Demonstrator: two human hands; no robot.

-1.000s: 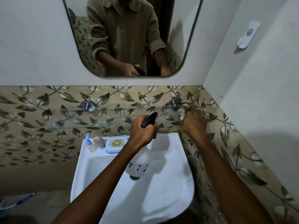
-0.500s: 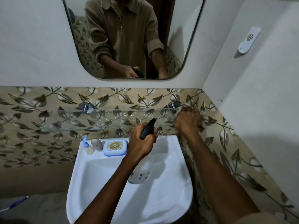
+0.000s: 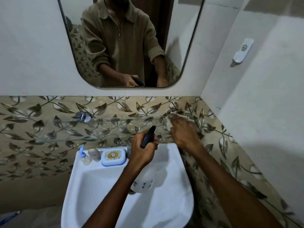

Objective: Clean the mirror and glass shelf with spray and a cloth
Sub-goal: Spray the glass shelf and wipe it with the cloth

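A rounded mirror [image 3: 179, 38] hangs on the white wall and reflects the person. Below it a clear glass shelf [image 3: 74, 132] runs along the leaf-patterned tiles. My left hand [image 3: 142, 150] grips a spray bottle [image 3: 144, 181], white with blue flowers and a black trigger head, held over the sink just in front of the shelf. My right hand [image 3: 184, 130] presses a pale cloth [image 3: 168, 122] onto the right end of the shelf; most of the cloth is hidden under the hand.
A white sink [image 3: 92, 186] sits under the shelf. On its back ledge stand a small bottle with a blue pump [image 3: 83, 155], a beige oval container [image 3: 94, 154] and a blue-rimmed soap box [image 3: 113, 156]. A white hook [image 3: 242, 51] is fixed on the right wall.
The view has tilted up a little, showing more mirror. My right hand with the cloth keeps shifting over the shelf's right end. The spray bottle stays held over the sink.
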